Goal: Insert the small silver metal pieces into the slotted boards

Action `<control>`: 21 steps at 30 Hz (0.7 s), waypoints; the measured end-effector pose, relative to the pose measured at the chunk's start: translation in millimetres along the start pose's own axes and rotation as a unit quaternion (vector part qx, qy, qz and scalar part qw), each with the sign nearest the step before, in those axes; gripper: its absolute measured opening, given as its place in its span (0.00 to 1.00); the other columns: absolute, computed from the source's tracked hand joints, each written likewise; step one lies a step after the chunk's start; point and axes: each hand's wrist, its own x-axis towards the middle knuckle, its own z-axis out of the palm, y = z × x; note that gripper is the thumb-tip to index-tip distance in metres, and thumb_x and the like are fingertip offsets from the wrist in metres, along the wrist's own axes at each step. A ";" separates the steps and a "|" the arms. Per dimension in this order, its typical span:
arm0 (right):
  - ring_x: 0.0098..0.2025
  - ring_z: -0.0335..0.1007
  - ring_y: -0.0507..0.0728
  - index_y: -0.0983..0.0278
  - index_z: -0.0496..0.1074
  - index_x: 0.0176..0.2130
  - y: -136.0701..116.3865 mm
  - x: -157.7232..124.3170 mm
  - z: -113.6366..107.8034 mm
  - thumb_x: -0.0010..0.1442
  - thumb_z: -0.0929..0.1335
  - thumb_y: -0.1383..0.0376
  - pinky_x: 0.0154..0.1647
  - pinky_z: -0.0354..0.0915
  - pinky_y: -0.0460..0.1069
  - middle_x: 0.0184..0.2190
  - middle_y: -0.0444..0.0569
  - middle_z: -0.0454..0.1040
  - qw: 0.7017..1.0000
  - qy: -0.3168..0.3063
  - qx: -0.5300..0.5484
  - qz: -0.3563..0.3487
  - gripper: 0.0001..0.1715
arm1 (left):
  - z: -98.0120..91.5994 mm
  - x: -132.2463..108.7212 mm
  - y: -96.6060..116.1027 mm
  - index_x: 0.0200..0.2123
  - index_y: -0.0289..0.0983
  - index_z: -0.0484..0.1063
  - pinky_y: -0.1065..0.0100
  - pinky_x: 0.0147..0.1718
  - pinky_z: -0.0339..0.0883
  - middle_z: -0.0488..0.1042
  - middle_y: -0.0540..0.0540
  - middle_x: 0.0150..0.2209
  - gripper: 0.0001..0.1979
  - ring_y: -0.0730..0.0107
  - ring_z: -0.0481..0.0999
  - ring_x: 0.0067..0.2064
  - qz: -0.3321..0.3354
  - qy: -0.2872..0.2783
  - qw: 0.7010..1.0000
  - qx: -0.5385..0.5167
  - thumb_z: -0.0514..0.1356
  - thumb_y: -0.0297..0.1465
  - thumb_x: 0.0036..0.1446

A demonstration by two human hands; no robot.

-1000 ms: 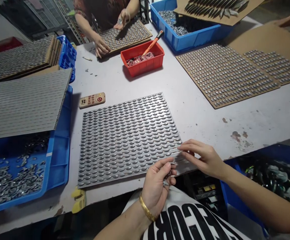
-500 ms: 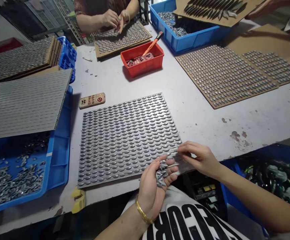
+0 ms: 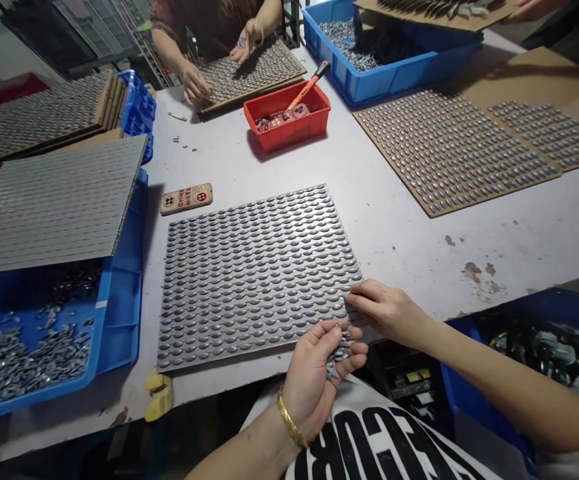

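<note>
A grey board [image 3: 249, 267] covered in rows of small oval metal pieces lies on the table in front of me. My left hand [image 3: 319, 373] is cupped at the board's near right corner, closed around a handful of small grey metal pieces [image 3: 340, 350]. My right hand [image 3: 384, 310] rests just right of it at the board's near right edge, fingertips pinched together on the last row. What sits between those fingertips is too small to make out.
A blue bin [image 3: 119, 320] of loose metal pieces with a filled board [image 3: 49, 207] across it stands at my left. A small remote [image 3: 186, 198], a red tray [image 3: 289, 127], cardboard sheets of pieces [image 3: 449, 150] and another blue bin [image 3: 394, 73] lie farther off. Another person's hands [image 3: 194, 83] work at the far edge.
My left hand turned palm up, showing the handful of pieces, and shifted slightly right. My right hand slid left along the board's near edge.
</note>
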 end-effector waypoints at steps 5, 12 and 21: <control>0.43 0.71 0.57 0.62 0.71 0.49 -16.5 1.9 -15.0 0.64 0.62 0.69 0.40 0.71 0.51 0.43 0.55 0.72 0.979 0.012 0.195 0.063 0.15 | -1.5 3.5 -2.2 0.39 0.32 0.76 0.72 0.32 0.69 0.72 0.45 0.34 0.13 0.76 0.71 0.31 0.026 0.018 0.999 0.019 0.66 0.32 0.51; 0.44 0.72 0.57 0.60 0.76 0.42 -40.7 -0.9 -13.2 0.63 0.66 0.65 0.42 0.71 0.51 0.41 0.52 0.73 0.921 0.044 0.369 0.117 0.10 | 0.1 7.5 -7.2 0.33 0.31 0.76 0.76 0.26 0.62 0.69 0.46 0.29 0.14 0.78 0.67 0.29 0.023 -0.046 0.998 0.046 0.63 0.38 0.54; 0.39 0.72 0.55 0.61 0.73 0.43 -23.3 -20.9 -15.5 0.62 0.66 0.63 0.39 0.70 0.49 0.37 0.50 0.75 0.898 0.130 0.354 0.227 0.09 | 0.9 7.0 -5.1 0.37 0.34 0.69 0.79 0.14 0.41 0.63 0.52 0.24 0.16 0.83 0.58 0.19 -0.042 -0.011 0.999 0.033 0.61 0.43 0.55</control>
